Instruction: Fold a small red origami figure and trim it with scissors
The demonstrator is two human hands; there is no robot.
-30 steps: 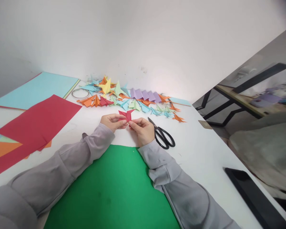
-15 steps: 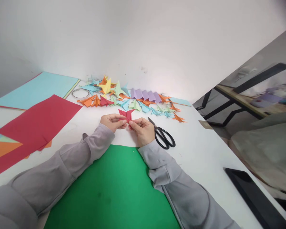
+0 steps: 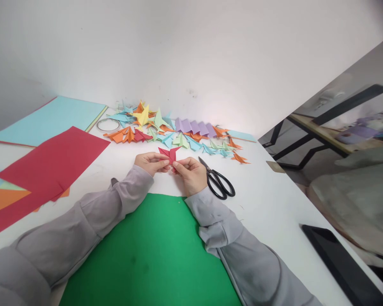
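Observation:
Between my two hands is a small red origami crane point(image 3: 170, 154), its two thin points rising apart like a V. My left hand point(image 3: 150, 163) pinches its left side between thumb and fingers. From the right, my right hand point(image 3: 190, 172) pinches its lower right part. The fingers cover the bottom of the folded paper. Just right of my right hand lies a pair of black-handled scissors point(image 3: 219, 182), blades pointing up and left. Under my forearms a green sheet point(image 3: 153, 246) covers the near part of the table.
Many folded paper cranes point(image 3: 178, 140) in several colours line the wall, with a pleated purple strip point(image 3: 194, 127) among them. A wire ring point(image 3: 107, 124), red paper point(image 3: 60, 157) and blue sheets point(image 3: 54, 121) lie left. A black tablet-like device point(image 3: 335, 259) rests near the right edge.
Almost nothing differs. Both hands keep the same pinch on the red crane, whose points have shifted very slightly.

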